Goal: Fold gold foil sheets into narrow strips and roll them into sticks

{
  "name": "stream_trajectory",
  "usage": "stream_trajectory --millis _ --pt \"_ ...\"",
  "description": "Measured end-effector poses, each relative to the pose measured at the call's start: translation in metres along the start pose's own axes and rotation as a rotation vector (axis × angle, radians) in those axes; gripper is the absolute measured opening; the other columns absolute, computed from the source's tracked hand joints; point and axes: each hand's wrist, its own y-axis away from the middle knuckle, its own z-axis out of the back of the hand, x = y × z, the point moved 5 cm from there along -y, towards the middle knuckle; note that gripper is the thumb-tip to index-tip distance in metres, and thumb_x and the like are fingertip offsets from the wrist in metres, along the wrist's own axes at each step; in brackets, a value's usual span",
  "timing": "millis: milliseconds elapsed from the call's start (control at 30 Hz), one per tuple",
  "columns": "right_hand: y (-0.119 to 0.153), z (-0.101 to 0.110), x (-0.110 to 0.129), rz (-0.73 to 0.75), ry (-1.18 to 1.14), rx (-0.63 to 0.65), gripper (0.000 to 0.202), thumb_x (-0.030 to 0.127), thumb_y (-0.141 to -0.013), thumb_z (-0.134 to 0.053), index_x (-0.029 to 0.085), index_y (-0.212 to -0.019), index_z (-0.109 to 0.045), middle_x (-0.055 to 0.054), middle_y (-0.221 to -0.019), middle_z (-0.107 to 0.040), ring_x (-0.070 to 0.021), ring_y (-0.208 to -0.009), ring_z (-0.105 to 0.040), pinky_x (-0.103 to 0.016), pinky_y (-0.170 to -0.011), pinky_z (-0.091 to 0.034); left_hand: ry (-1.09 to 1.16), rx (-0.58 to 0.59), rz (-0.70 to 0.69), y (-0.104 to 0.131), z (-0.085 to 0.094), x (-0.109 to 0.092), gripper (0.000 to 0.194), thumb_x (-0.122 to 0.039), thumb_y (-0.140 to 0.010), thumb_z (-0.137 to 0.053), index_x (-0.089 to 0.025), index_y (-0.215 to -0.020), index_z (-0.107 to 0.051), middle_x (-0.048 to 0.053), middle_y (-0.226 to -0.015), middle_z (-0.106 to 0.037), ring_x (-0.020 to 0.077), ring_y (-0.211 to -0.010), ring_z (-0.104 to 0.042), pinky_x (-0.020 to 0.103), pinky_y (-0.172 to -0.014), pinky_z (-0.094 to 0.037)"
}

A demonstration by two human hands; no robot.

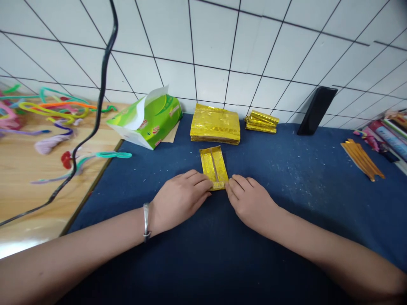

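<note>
A small sheet of gold foil paper (218,165) lies on the dark blue cloth (178,258), its two sides folded in so that a narrow gap runs down the middle. Its near edge is turned up in a thin fold. At the left near corner, my left hand (182,192) grips the fold with fingers closed, a silver bracelet on the wrist. My right hand (249,197) pinches the right near corner. Both thumbs are partly hidden. Behind the sheet sits a thick stack of gold foil paper (215,123), with several rolled gold pieces (262,121) to its right.
A green tissue pack (159,120) stands back left. Colourful pipe cleaners (57,110) cover the wooden surface at left, crossed by a black cable (103,80). A black phone (317,111) leans on the tiled wall. Orange-gold strips (362,159) and books (389,137) are at right.
</note>
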Motion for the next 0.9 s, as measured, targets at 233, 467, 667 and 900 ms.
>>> stream_trajectory --millis 233,467,667,900 --pt "0.001 -0.001 0.002 0.004 0.035 0.026 0.035 0.011 -0.086 -0.041 0.002 -0.117 -0.055 -0.020 -0.116 -0.058 -0.0321 -0.111 -0.048 -0.040 -0.078 -0.046 0.063 0.037 0.011 0.000 -0.004 0.003 0.020 -0.025 -0.090 -0.044 -0.018 -0.098 -0.060 0.005 -0.089 -0.060 0.0180 -0.089 -0.052 0.033 -0.079 -0.045" --pt "0.001 -0.001 0.001 -0.002 0.029 0.050 0.036 0.011 -0.087 -0.040 0.002 -0.118 -0.053 -0.020 -0.117 -0.058 -0.0318 -0.112 -0.048 -0.039 -0.077 -0.047 -0.090 0.101 -0.127 0.000 -0.002 -0.006 0.022 -0.020 -0.089 -0.044 -0.019 -0.105 -0.058 0.005 -0.090 -0.059 0.0180 -0.085 -0.052 0.033 -0.074 -0.042" --pt "0.000 0.000 -0.001 0.016 0.015 0.021 0.034 0.012 -0.089 -0.037 0.004 -0.116 -0.056 -0.017 -0.124 -0.054 -0.0308 -0.121 -0.041 -0.040 -0.082 -0.046 -0.261 0.209 -0.236 0.003 -0.002 -0.021 0.022 -0.014 -0.085 -0.045 -0.014 -0.102 -0.058 0.008 -0.095 -0.059 0.0213 -0.089 -0.051 0.036 -0.076 -0.041" --pt "-0.003 0.004 0.004 0.019 -0.040 -0.037 0.037 0.015 -0.091 -0.037 0.007 -0.125 -0.049 -0.015 -0.131 -0.050 -0.0273 -0.123 -0.040 -0.040 -0.089 -0.043 -0.273 0.268 -0.247 0.004 -0.003 -0.024 0.025 -0.013 -0.086 -0.040 -0.013 -0.104 -0.057 0.009 -0.101 -0.058 0.0229 -0.092 -0.051 0.037 -0.075 -0.042"
